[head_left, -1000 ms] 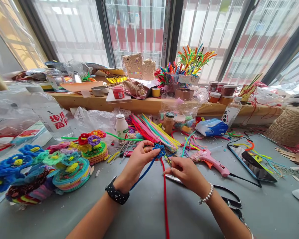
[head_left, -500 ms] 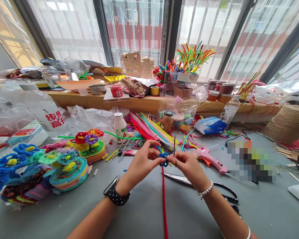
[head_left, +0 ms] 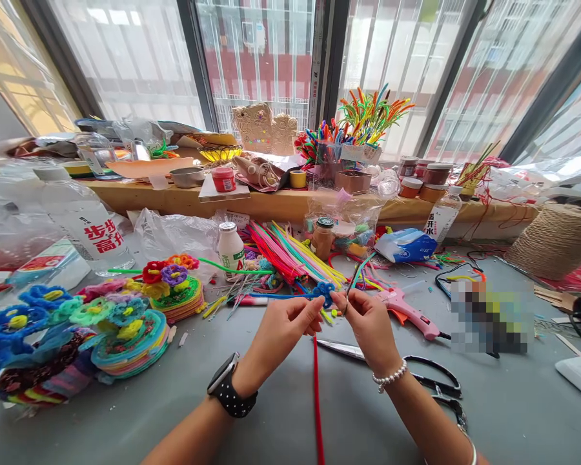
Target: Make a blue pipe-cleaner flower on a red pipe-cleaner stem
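Between my hands is a small blue pipe-cleaner flower (head_left: pixel 323 291), with a blue stem (head_left: pixel 281 296) running off to the left behind my fingers. My left hand (head_left: pixel 290 321) is closed, thumb and fingers pinched together at the flower's lower side. My right hand (head_left: pixel 369 321) pinches the flower's right edge; a thin pair of small scissors (head_left: pixel 353 279) is also in it, blades pointing up, mostly hidden by the fingers. Below my hands lies a red strip (head_left: pixel 318 394), running toward me. Large black-handled scissors (head_left: pixel 341 349) lie partly behind my right forearm.
Finished pipe-cleaner flowers (head_left: pixel 126 313) on round bases crowd the left. Behind my hands are loose pipe cleaners (head_left: pixel 283 252), a white bottle (head_left: pixel 231 248) and a brown jar (head_left: pixel 322 239). A pink glue gun (head_left: pixel 411 310) and twine spool (head_left: pixel 556 239) are at right.
The blue flower has moved slightly up and right and turned. My left fingers have folded down and closed lower; the small scissors in my right hand have tilted to the right.
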`<state>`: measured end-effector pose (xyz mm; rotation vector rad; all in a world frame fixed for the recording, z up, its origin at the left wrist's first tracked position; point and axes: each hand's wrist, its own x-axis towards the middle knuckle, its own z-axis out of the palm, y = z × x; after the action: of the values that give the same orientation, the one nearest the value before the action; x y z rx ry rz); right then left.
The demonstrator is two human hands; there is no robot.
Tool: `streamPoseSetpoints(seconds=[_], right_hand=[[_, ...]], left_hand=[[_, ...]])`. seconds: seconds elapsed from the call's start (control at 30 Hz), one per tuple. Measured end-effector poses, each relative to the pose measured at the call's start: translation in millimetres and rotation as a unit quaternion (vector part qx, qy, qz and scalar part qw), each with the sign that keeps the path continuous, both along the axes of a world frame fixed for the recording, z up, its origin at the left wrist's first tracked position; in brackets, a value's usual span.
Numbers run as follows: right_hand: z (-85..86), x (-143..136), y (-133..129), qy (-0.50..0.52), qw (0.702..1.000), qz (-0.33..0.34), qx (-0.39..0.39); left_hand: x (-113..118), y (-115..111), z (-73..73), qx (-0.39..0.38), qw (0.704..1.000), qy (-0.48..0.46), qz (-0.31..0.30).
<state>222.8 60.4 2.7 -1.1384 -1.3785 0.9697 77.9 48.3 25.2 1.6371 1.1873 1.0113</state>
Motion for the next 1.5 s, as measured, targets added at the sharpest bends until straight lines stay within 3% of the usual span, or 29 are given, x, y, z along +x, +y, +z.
streamPoseSetpoints(seconds=[0.1,0.2,0.4,0.67,1.03,1.5], right_hand=[[0.5,-4,-3,0.002,0.999,0.034,0.002],[0.0,-8,-5,0.0,0.998,0.066,-0.005],[0.2,-5,-3,-0.099,0.989,0.108,-0.007],[2.2,-10,-9,-0.252,0.934,0.249,0.05],[0.2,-17,-13,-0.247,0.941,0.227,0.042],[-12.0,-31,-17,-0.217,0.967,0.119,0.052]], left_hand=[[2,4,-1.6,-0.092,0.992,-0.091,0.013],[2,6,0.3,-0.129,0.973,-0.187,0.025],[-4,7,1.6,-0.119,0.954,-0.249,0.117],[-8,10,3.3,-0.078,0.94,-0.301,0.139],[-3,6,4.0,-0.074,0.944,-0.286,0.148],[2,3,1.1,-0.117,0.904,-0.371,0.176]])
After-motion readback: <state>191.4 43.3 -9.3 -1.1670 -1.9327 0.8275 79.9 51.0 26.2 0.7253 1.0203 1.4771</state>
